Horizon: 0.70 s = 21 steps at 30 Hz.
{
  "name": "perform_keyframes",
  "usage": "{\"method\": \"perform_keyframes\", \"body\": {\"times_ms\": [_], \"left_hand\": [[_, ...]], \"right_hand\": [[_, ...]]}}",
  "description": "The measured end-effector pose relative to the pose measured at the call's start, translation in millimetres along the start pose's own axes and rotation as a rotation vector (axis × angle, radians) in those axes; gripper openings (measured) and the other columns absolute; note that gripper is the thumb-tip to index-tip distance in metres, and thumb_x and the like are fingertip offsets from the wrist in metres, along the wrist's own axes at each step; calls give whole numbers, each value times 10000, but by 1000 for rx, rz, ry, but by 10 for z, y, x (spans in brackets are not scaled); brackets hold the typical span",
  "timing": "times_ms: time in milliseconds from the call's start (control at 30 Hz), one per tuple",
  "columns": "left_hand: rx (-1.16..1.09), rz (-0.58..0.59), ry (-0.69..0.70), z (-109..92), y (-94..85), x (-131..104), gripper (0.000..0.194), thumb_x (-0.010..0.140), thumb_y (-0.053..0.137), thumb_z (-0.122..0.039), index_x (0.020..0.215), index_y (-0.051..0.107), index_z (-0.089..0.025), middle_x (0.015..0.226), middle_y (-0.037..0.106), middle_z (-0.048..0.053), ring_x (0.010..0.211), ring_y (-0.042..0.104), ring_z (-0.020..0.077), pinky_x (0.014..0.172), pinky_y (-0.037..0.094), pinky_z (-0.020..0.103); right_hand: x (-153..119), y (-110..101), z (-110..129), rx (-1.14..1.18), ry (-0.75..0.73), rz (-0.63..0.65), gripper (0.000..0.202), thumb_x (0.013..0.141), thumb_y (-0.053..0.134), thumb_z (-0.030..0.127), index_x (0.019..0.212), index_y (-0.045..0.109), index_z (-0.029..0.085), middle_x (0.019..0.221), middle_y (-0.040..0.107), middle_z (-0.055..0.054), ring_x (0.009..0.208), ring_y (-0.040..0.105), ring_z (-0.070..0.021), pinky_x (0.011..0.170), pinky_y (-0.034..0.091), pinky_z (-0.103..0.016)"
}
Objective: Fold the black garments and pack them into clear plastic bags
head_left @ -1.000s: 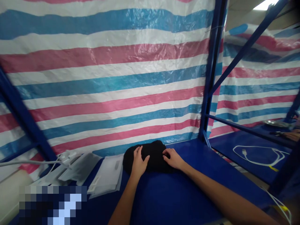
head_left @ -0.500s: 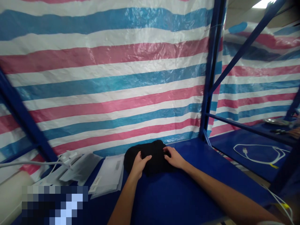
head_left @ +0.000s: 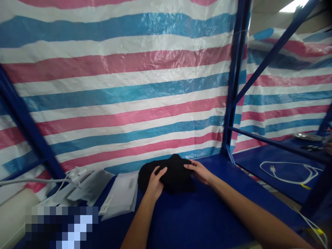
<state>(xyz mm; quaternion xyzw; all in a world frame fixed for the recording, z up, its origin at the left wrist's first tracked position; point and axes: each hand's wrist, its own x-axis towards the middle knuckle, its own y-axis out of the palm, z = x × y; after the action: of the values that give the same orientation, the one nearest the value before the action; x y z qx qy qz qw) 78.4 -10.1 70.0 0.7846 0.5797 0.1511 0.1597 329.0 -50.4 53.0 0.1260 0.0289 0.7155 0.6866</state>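
A soft black cloth item (head_left: 176, 174) lies bunched on the blue tabletop (head_left: 202, 218), close to the striped sheet. Its exact kind does not show. My left hand (head_left: 156, 183) grips its near left part, with thumb and forefinger pinched over the fabric. At the right edge, my right hand (head_left: 201, 171) holds the cloth between thumb and fingers. Some fingertips of both hands are hidden by the material.
Left of the cloth lie frosted plastic sleeves (head_left: 120, 192) and grey packets (head_left: 90, 186) beside a white power strip (head_left: 77, 175). A blue metal post (head_left: 230, 103) stands at the right. Beyond it a white cable (head_left: 287, 180) lies coiled. Striped plastic sheeting (head_left: 129, 103) hangs behind.
My right hand has shifted slightly right and taken the cloth's right edge between thumb and fingers. The cloth's top now rises into a peak, and its right side is spread out more.
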Motion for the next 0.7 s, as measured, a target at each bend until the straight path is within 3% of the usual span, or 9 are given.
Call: {"method": "perform_keyframes", "body": {"times_ms": [100,167,233,333,433,500,567,700], "left_hand": [[36,116,-140,-74,9,-25,728,855,691,-772,1348,638,-239,1322,735,144,1222,717,335,1016,591,463],[70,225,-242,-117,11,-59,853,887,547,-860,1496,541,-263,1344,723,160,1216,723,342,982,601,489],[114,292,-253,-124,7,-99,856,887,642,-788,1570,466,-302,1367,714,154,1242,711,332,993,591,480],[270,312,-217,-71,-10,-137,910,814,875,-541,1593,441,-357,1392,705,128,1277,690,322,1033,564,465],[438,289,-180,-37,-19,-133,885,759,944,-405,1535,531,-302,1370,715,138,1251,698,329,1058,548,472],[535,277,-38,-82,-6,-125,733,759,934,-361,1422,640,-249,1359,721,139,1262,684,332,1098,526,473],[679,265,197,-181,19,-130,563,790,894,-327,1318,714,-249,1347,730,110,1284,663,328,1146,492,478],[968,153,686,-361,45,-181,333,911,729,-265,1241,760,-307,1277,757,58,1258,663,307,1158,478,491]], "right_hand": [[8,-41,-6,84,64,-36,347,848,828,454,1070,738,202,1145,802,-108,996,778,-266,795,632,-331],[-1,-56,-15,111,117,13,312,863,817,418,1067,745,193,1113,806,-107,946,785,-249,758,634,-314],[-25,-45,-22,99,162,68,341,858,829,389,1127,749,195,1109,809,-104,950,789,-248,783,638,-322],[-65,9,-30,-6,181,80,426,825,871,403,1185,743,214,1075,814,-96,910,792,-257,762,642,-346],[-85,70,-12,-136,121,77,442,819,872,493,1142,755,215,1002,813,-86,840,784,-250,735,636,-357],[-96,106,35,-227,26,67,455,827,847,561,1109,767,213,984,809,-81,861,778,-261,770,636,-383],[-122,140,105,-333,-157,26,444,851,819,574,1126,777,228,1049,808,-81,965,768,-294,882,626,-440],[-207,198,202,-637,-635,-70,335,959,713,378,1285,744,308,1286,758,-85,1285,641,-353,1152,471,-577]]}}
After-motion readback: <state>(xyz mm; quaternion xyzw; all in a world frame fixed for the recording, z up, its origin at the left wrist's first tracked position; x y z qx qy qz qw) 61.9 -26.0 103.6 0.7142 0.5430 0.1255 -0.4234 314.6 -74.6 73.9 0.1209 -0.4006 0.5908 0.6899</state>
